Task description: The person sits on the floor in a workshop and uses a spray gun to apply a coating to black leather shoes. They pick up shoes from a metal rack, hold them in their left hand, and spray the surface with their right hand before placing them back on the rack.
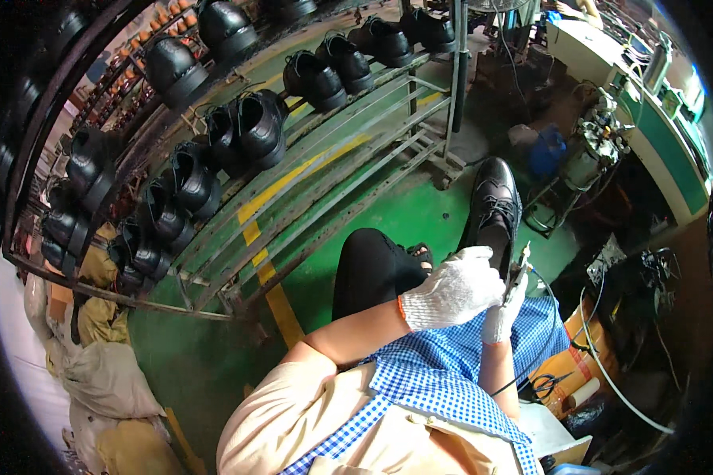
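A glossy black lace-up shoe (495,192) with punched toe trim points away from me, above my lap. My left hand (455,290), in a white knit glove with an orange cuff edge, is closed at the shoe's heel end. Its curled fingers seem to grip the shoe there, though the contact is partly hidden. Just to the right, my gloved right hand (502,315) is closed around a slim metallic tool (520,274) with a pale tip, standing upright beside the heel. A thin hose or cable (548,291) runs from that tool. Its exact kind is unclear.
A metal rack (348,190) holding several black shoes (313,81) fills the left and top. Filled sacks (107,372) lie at lower left. To the right are a blue container (545,150), a metal pot with fittings (590,150), scissors (548,385) on cardboard, and a loose white hose (610,380).
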### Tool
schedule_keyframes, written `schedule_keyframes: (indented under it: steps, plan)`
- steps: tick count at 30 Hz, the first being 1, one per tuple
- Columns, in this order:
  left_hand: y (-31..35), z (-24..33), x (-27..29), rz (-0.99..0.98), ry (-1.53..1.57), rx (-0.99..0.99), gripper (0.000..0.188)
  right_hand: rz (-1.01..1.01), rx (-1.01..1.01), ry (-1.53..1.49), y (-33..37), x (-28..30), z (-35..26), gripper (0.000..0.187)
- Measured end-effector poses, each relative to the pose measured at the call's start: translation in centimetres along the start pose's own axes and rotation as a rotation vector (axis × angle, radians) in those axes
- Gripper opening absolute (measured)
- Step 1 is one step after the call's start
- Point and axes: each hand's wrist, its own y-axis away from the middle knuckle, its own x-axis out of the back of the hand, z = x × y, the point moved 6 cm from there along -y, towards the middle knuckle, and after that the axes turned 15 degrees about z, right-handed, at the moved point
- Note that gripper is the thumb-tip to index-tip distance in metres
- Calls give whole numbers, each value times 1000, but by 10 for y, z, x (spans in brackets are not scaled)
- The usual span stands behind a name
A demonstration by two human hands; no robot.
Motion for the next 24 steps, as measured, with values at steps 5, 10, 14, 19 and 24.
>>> schedule_keyframes:
  steps: [5, 10, 14, 19, 24]
  plan:
    - [-5, 4, 8, -23, 56, 2, 14, -85, 97, 180, -6, -2, -38, 24]
    - [8, 1, 38, -5, 32, 80, 22, -110, 408, 527, 0, 14, -91, 40]
    - [13, 1, 49, 51, -25, 164, 34, -122, 604, 690, 6, 36, -103, 38]
    - [52, -13, 58, 188, 68, 343, 42, -200, 380, 658, 5, 46, -62, 32]
    - [68, -17, 60, 209, 72, 346, 39, -257, 265, 553, 8, 13, -22, 28]
